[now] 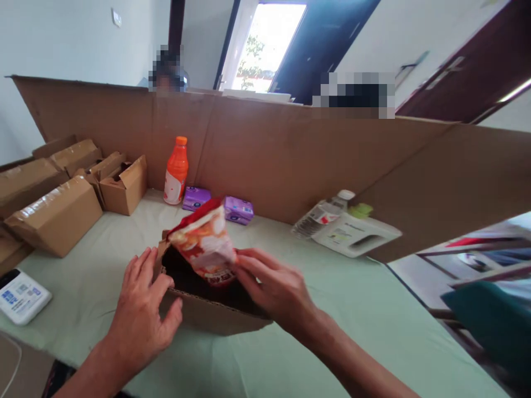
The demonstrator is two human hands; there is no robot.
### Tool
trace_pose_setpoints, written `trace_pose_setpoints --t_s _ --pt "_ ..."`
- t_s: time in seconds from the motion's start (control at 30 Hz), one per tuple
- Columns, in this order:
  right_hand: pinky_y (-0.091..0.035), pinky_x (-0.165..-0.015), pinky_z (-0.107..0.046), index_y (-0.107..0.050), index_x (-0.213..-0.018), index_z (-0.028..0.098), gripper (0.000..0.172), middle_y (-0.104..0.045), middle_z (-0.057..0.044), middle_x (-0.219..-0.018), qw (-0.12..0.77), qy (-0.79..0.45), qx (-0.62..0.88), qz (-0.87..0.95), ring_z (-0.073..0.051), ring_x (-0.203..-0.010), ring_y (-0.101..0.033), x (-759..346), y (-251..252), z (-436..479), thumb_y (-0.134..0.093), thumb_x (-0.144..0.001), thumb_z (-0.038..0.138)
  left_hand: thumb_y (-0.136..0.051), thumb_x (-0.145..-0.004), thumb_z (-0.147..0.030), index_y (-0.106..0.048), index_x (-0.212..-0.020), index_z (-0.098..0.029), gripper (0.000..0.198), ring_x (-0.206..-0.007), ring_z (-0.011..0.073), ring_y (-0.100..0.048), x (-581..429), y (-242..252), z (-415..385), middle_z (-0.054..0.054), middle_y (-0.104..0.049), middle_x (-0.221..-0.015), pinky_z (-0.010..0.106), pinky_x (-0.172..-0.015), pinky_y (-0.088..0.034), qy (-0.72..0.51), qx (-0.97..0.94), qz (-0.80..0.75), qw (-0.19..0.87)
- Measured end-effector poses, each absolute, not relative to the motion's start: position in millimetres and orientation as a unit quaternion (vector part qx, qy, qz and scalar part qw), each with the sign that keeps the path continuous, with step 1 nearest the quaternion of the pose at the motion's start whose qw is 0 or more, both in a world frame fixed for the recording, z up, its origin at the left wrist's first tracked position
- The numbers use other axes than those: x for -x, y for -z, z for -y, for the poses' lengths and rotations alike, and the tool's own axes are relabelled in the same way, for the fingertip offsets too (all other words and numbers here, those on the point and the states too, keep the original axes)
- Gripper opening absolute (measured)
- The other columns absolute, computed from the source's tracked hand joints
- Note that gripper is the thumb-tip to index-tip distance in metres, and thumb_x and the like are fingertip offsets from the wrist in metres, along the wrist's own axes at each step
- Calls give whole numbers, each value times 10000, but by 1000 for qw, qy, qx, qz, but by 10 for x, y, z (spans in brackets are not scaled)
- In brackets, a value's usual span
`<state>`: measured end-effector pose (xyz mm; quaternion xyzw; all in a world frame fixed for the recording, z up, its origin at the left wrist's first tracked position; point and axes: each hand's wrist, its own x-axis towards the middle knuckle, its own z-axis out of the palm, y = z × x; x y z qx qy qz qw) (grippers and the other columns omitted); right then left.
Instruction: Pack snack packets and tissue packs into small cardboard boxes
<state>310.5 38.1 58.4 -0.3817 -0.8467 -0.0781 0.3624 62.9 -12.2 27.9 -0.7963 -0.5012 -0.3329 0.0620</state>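
An open cardboard box [224,316] stands before me on the table, its inside dark. Against its left end rests my left hand [145,304], fingers spread along the rim and holding nothing. My right hand [276,284] pinches the right edge of a red and white snack bag [207,243]. The bag is tilted over the opening, its lower part just inside the box. Whether anything else lies in the box I cannot tell.
Several cardboard boxes [62,215] crowd the left. Along the cardboard screen [257,149] stand an orange bottle [176,171], two purple packs [239,210], a tilted clear bottle [321,215] and a white jug [357,235]. A white device [24,296] lies at left. People sit beyond the screen.
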Motion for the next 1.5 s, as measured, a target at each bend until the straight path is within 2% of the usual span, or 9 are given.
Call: trace_pose_setpoints --t_s 0.23,0.4,0.8,0.9,1.0,1.07,1.2,1.37,1.5 --pt "-332 -523 -259 -748 -766 174 228 -740 -52 -760 -108 7 366 924 -139 -624 -654 -2981 -753 -577 -579 -880 72 -515 -873 -179 -568 -847 -172 59 -1318 406 -511 -603 -236 103 259 -499 -1406 613 -962 -547 341 793 503 41" --pt "-277 -489 -287 -758 -722 155 241 -748 -75 -709 -192 -4 334 923 -179 -607 -686 -2818 -819 -617 -603 -878 55 -555 -836 -190 -565 -850 -191 18 -1264 374 -565 -598 -256 112 218 -563 -1366 583 -959 -561 337 800 494 36" --pt "-479 -642 -273 -780 -886 135 240 -775 -102 -865 -177 -46 300 936 -213 -776 -725 -2671 -677 -787 -570 -886 20 -550 -859 -197 -570 -785 -202 77 -1040 325 -670 -658 -329 40 171 -661 -1280 546 -870 -582 339 812 475 20" --pt "-530 -746 -295 -764 -985 168 275 -768 -86 -964 -26 -49 341 938 -206 -862 -721 -3023 -766 -692 -519 -923 59 -546 -877 -198 -599 -903 -199 59 -1085 318 -670 -603 -344 31 160 -662 -1291 535 -903 -577 351 813 464 9" --pt "-562 -816 -329 -739 -1055 240 249 -758 -71 -1000 212 -32 414 885 -206 -896 -718 -3523 -762 -396 -499 -992 221 -561 -899 -245 -584 -1171 -211 274 -1155 288 -665 -485 -338 21 126 -670 -1294 474 -957 -575 365 807 464 -19" --pt "-580 -843 -364 -680 -1219 289 286 -740 -87 -1118 287 -36 442 849 -243 -993 -713 -3782 -657 -150 -540 -990 387 -577 -908 -296 -557 -1263 -235 361 -1123 255 -690 -407 -323 10 88 -698 -1255 410 -943 -589 362 799 477 -52" --pt "-548 -962 -478 -384 -1539 297 691 -613 -136 -1389 272 -68 449 848 -321 -1250 -602 -3843 -284 156 -552 -938 595 -594 -912 -330 -570 -1274 -246 373 -1054 229 -722 -363 -285 -29 57 -735 -1179 363 -906 -605 373 777 499 -92" --pt "-510 -925 -521 -585 -1339 219 489 -661 -153 -1277 279 -41 453 846 -335 -1155 -608 -3516 8 103 -563 -950 514 -594 -897 -236 -637 -987 -237 100 -1174 236 -674 -395 -265 -65 57 -743 -1161 384 -970 -578 393 790 448 -145" --pt "-495 -899 -502 -542 -1355 215 478 -681 -146 -1214 282 -21 445 850 -325 -1106 -612 -3496 -16 28 -590 -944 454 -603 -903 -317 -651 -1082 -240 201 -1070 229 -720 -374 -275 -92 53 -759 -1126 365 -887 -604 379 758 497 -186"
